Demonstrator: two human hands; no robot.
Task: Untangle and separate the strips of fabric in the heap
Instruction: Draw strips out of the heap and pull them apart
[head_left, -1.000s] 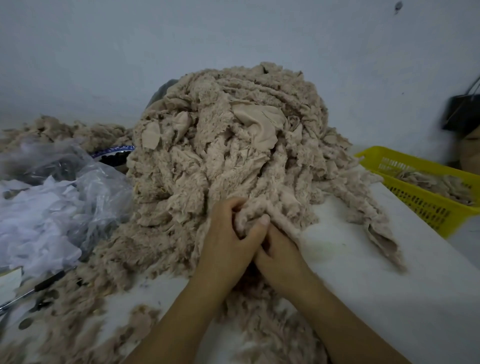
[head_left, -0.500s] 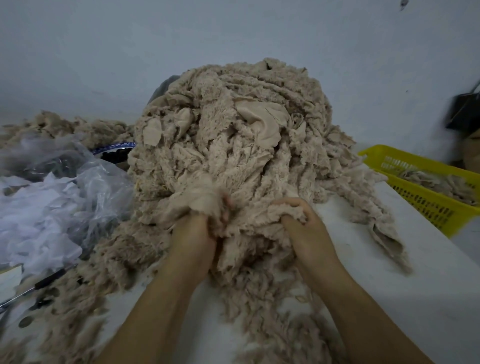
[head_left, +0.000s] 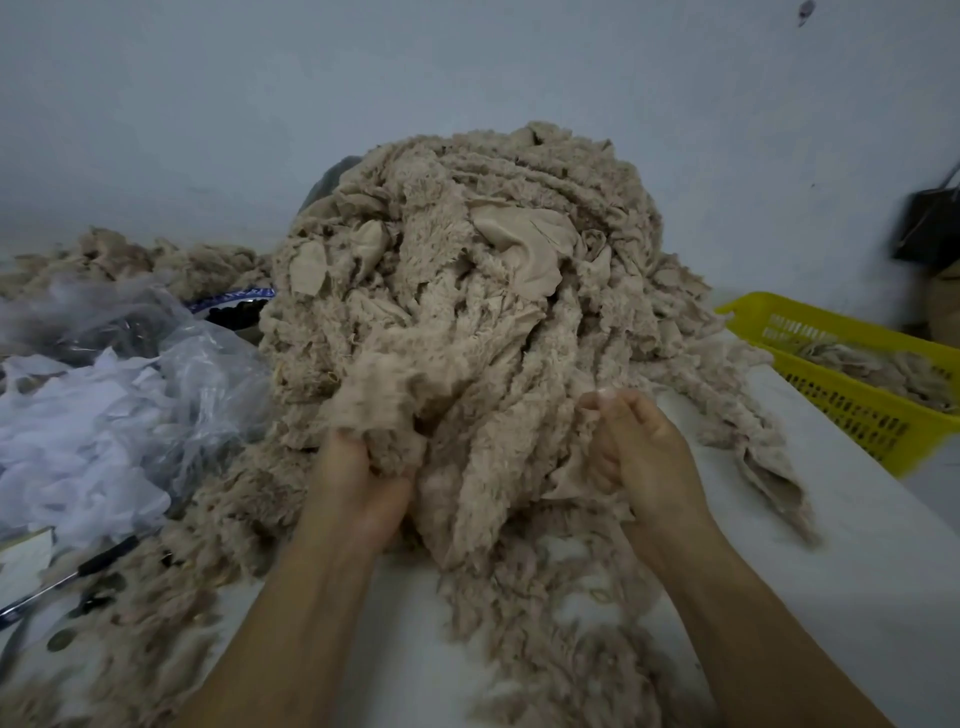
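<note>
Two bare hands work at the near foot of one tall heap (head_left: 467, 291) of beige, fuzzy fabric strips. The heap stands mid-table on a white table (head_left: 857, 597), backed by a pale wall (head_left: 208, 104). Left of the heap, a clear plastic bag (head_left: 197, 374) of white scraps presses against the heap's left flank. A pen-like tool (head_left: 78, 571) and a few coins (head_left: 62, 639) lie in front of the bag. They sit among loose fluff that spreads from the heap's foot to the table's left and near edges, so little bare surface shows on that side. Behind the bag lies a lower pile (head_left: 130, 260) of the same fabric, and a blue-rimmed dish (head_left: 234, 304) peeks out just beside the heap. The left hand (head_left: 358, 483) is at the heap's front left, its fingers curled tight into a bunch of strips (head_left: 384, 395) that stands up above the knuckles. Between the hands, strips run from the heap down toward the near edge. The right hand (head_left: 644, 457) is at the heap's front right. Its thumb and fingertips (head_left: 597, 402) are pinched together on a thin strip (head_left: 571, 467), with the other fingers curled round the fold lower down. Right of the heap, one long strand (head_left: 758, 457) trails across the table. Beyond it the white surface lies bare out to the table's right edge, the widest open room in view. A yellow basket (head_left: 841, 395) with more beige strips in it sits at that edge; I cannot tell whether it rests on the table. Further right of the heap, a blurred dark bag (head_left: 930, 223) shows against the wall.
</note>
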